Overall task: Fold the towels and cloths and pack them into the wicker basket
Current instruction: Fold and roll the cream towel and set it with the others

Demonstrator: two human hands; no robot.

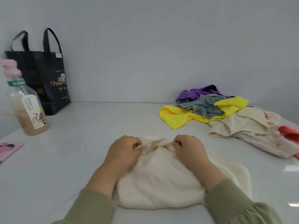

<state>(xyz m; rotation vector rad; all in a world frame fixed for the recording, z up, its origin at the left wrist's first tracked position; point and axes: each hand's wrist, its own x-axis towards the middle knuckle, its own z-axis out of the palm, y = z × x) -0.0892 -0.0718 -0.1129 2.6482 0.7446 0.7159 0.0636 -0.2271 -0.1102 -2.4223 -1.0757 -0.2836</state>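
Pinching the far edge of a cream towel [161, 180], the left hand [123, 152] and the right hand [189, 152] sit close together. The fingers of both are curled, and each thumb and its fingertips nip a raised ridge of fabric that runs between the two hands. The rest of the towel lies bunched under the wrists and back toward the person, on a white table [80, 143]. Olive sleeves [239, 206] cover both forearms.

Beyond the right fingers and off to their right lies a loose pile: a purple cloth [202, 91] farthest back, a grey cloth [205, 105] on it, a yellow cloth [178, 117] nearest the fingers, a beige cloth [234, 126] touching the yellow one, then a pale pink cloth [267, 143] and a coral cloth [289, 131].

Well to the left of the left fingers stands a pink-capped bottle [27, 107] holding a tan drink, with a black tote bag [47, 81] just behind it. A flat pink item [9, 149] lies at the left edge, cut off by the frame.
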